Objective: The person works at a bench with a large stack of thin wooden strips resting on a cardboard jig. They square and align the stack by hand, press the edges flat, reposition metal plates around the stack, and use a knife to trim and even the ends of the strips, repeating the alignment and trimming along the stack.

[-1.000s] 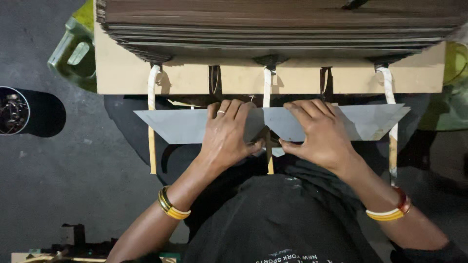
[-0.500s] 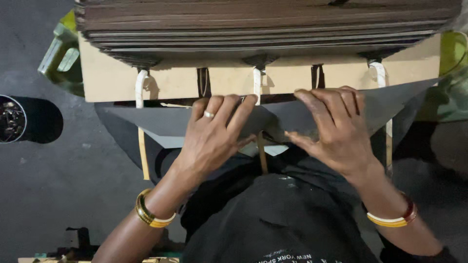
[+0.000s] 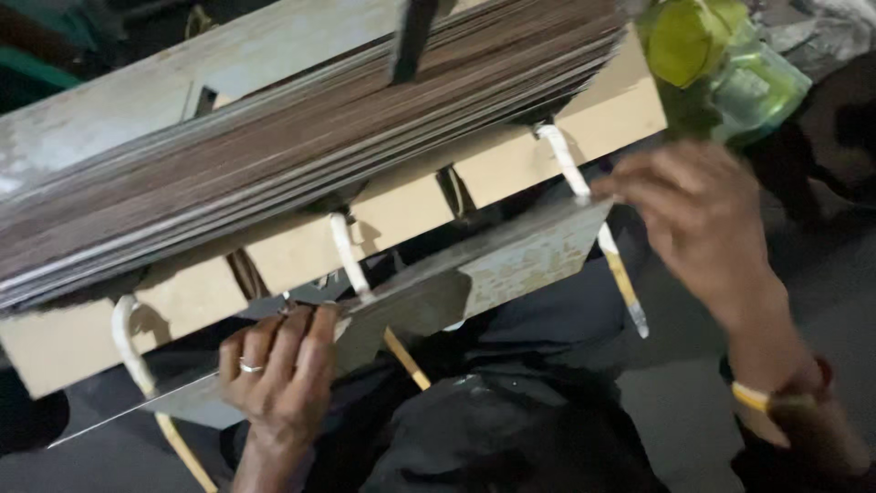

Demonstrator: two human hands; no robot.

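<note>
While the grey card sheet (image 3: pixel 474 274) is kept flat under the wooden board (image 3: pixel 274 265), it is pinned by the left hand (image 3: pixel 278 370) with fingers flat; its far corner is touched by the right hand (image 3: pixel 698 215), fingers loosely spread.

A small workshop here: a tall stack of thin brown sheets (image 3: pixel 301 155) sits on a pale slotted wooden board (image 3: pixel 310 251), above a grey concrete floor (image 3: pixel 684 383).
</note>
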